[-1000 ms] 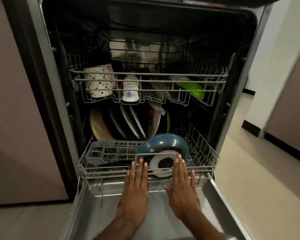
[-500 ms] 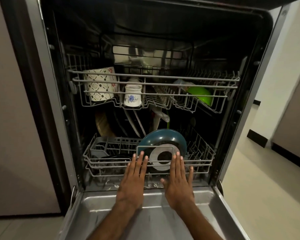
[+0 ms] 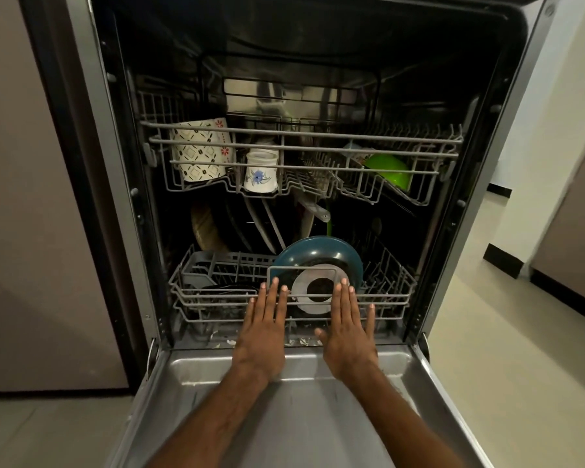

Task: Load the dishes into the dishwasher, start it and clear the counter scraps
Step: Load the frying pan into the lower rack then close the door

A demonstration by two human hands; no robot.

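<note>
Now both hands lie flat against the front of the grey wire lower rack [image 3: 190, 293] of the open stainless-steel dishwasher [image 3: 115, 197], low in the middle of the frame. The left hand [image 3: 262, 336] has its fingers straight and close together, with the fingertips on the rack's front rail. The right hand [image 3: 348, 332] is the same, its thumb spread out to the side. Neither hand grips anything.

Just behind the fingertips, a round teal dish with a white ring on its underside [image 3: 318, 255] stands on edge in the lower rack. Further back, several plates [image 3: 267, 228] stand upright in the dark. The grey wire upper rack [image 3: 318, 148] crosses the middle of the frame. It holds a cream patterned mug [image 3: 200, 153] at the left, a small white cup with a blue flower [image 3: 260, 173] beside it, and a bright green bowl [image 3: 390, 168] at the right.

The metal door [image 3: 301, 417] lies folded down at the bottom of the frame under both forearms. Small pale scraps [image 3: 301, 341] lie along the sill between the hands.
</note>
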